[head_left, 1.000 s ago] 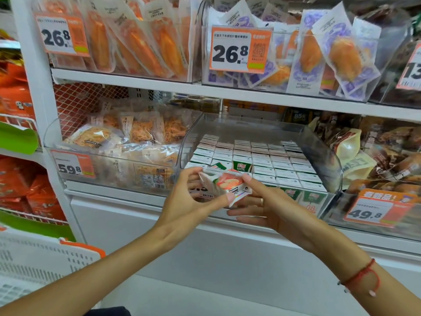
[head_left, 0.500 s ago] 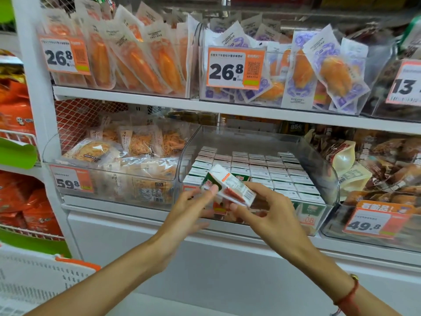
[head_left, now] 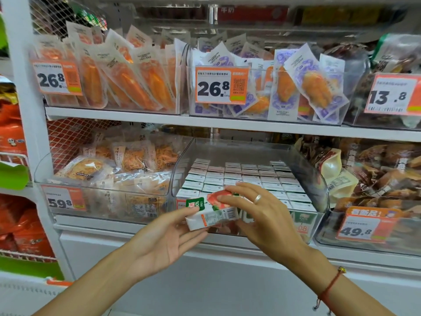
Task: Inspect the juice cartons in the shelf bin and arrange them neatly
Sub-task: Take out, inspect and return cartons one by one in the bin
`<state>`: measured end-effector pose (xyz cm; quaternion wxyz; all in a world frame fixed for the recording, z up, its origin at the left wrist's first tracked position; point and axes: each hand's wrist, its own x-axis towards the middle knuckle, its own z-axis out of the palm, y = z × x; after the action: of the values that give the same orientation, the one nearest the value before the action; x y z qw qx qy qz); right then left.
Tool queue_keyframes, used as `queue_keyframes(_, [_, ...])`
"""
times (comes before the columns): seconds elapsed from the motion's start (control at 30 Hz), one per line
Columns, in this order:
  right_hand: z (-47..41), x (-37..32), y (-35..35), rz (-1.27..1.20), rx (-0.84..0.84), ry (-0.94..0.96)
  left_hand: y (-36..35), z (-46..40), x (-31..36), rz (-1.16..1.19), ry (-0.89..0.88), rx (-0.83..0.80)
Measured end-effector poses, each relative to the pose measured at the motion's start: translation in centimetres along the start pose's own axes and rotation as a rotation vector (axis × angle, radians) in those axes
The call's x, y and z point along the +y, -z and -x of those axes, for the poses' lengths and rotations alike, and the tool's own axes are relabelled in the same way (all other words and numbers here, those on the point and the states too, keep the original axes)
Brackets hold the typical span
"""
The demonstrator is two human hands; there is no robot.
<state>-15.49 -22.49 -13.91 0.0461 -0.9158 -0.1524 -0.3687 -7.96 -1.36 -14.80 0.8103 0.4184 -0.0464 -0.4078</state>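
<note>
Change: juice carton [head_left: 211, 213] lies flatter and lower than half a second ago | right hand [head_left: 262, 215] grips it from above | left hand [head_left: 168, 236] supports beneath, fingers straight | location: just before clear bin [head_left: 315, 179] | bin: rows of upright cartons [head_left: 246, 176]

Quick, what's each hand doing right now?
Left hand: open, straight fingers under the juice carton, supporting it.
Right hand: closed on the same carton, fingers over its top.
</note>
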Motion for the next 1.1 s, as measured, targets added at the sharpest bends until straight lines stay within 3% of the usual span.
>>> queue_keyframes(0.1, [0.5,2.0,-0.5,0.03,-0.026,-0.172,-1.2,-0.7,0.7,-0.049,-0.072,0.077])
queue_keyframes(0.23, [2.0,4.8,-1.3,0.097,-0.198,-0.429,-3.5,-2.8,2.2,-0.2,-0.257,0.155])
queue_keyframes(0.4, [2.7,5.9,-2.2,0.158,-0.316,-0.447,-5.9,-7.1,3.4,-0.642,-0.473,0.22])
queue_keyframes(0.7, [2.6,6.2,-1.9,0.128,-0.321,-0.443,-3.7,-10.4,6.3,-1.222,-0.468,0.076])
queue_keyframes(0.97, [2.4,6.0,-1.8,0.1,-0.322,-0.465,-7.2,-11.3,8.4,-2.049,-0.455,-0.152])
queue_keyframes(1.1, [2.5,6.0,-1.8,0.098,-0.321,-0.468,-8.2,-12.5,7.0,-2.195,-0.372,-0.218])
